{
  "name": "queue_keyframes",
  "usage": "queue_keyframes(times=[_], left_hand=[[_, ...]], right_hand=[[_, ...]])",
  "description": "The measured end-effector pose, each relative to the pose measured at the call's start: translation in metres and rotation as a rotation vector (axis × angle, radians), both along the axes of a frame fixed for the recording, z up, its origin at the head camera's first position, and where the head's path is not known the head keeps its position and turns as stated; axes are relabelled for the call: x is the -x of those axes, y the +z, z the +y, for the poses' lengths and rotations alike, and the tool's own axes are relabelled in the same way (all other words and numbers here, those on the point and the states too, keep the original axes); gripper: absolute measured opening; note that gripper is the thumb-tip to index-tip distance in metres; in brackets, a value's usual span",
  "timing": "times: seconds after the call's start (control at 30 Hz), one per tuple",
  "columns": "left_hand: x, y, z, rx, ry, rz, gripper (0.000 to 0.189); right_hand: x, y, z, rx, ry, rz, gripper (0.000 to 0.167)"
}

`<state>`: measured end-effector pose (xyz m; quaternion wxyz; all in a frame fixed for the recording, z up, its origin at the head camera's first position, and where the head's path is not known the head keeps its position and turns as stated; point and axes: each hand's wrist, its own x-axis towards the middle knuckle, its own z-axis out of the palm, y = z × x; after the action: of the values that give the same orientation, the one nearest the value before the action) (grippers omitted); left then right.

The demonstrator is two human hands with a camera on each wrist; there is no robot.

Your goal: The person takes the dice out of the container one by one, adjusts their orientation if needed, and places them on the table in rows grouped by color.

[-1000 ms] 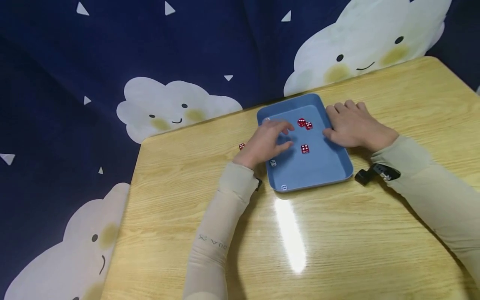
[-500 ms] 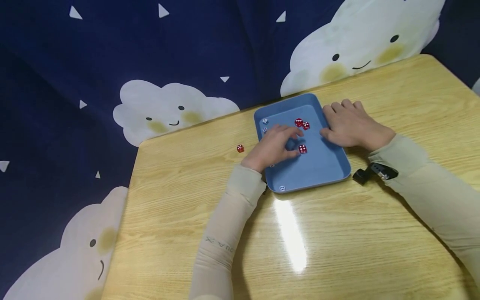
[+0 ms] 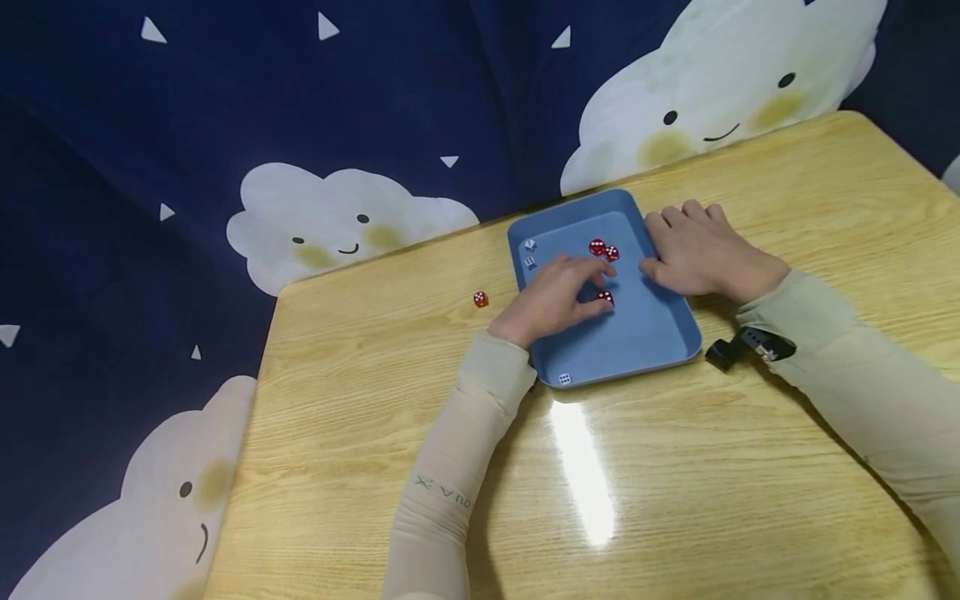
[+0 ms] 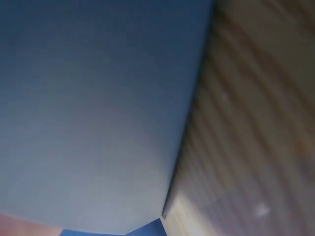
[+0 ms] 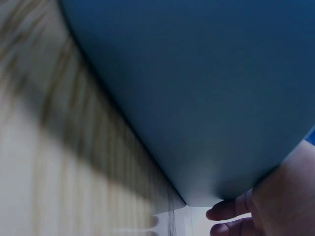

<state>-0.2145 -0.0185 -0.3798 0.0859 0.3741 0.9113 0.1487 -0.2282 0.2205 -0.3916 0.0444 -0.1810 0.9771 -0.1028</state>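
The blue tray (image 3: 652,342) lies on the table. My left hand (image 3: 555,296) hovers over it, thumb and fingers bent and spread apart on either side of a red die (image 3: 607,297), which the thumb partly covers. Two more red dice, one rounder (image 3: 597,247) and one square-edged (image 3: 612,253), sit side by side farther back. White dice (image 3: 531,262) lie by the left wall, and another white die (image 3: 565,379) is at the near left corner. At the tray's right wall my right hand (image 3: 697,250) grips the rim, thumb on the edge; fingers (image 5: 234,209) hang outside.
A lone red die (image 3: 481,299) lies on the wooden table (image 3: 360,400), left of the tray. Behind the table hangs a dark blue curtain (image 3: 390,92) with cloud prints. A black wrist camera (image 3: 723,353) sits under the right sleeve.
My left hand has moved right across the tray to the red die, uncovering white dice at the back left and covering one near the left wall. The right hand stays at the rim.
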Motion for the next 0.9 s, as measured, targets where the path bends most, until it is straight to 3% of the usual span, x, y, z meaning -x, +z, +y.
queue_keyframes(times=[0.43, 0.9], left_hand=[[-0.002, 0.004, -0.002, 0.021, 0.006, -0.019, 0.035], [-0.003, 0.006, -0.020, -0.054, 0.027, 0.010, 0.036]], right_hand=[[0.000, 0.002, -0.003, -0.020, -0.001, 0.017, 0.054], [-0.001, -0.001, -0.001, -0.024, -0.002, 0.017, 0.053]])
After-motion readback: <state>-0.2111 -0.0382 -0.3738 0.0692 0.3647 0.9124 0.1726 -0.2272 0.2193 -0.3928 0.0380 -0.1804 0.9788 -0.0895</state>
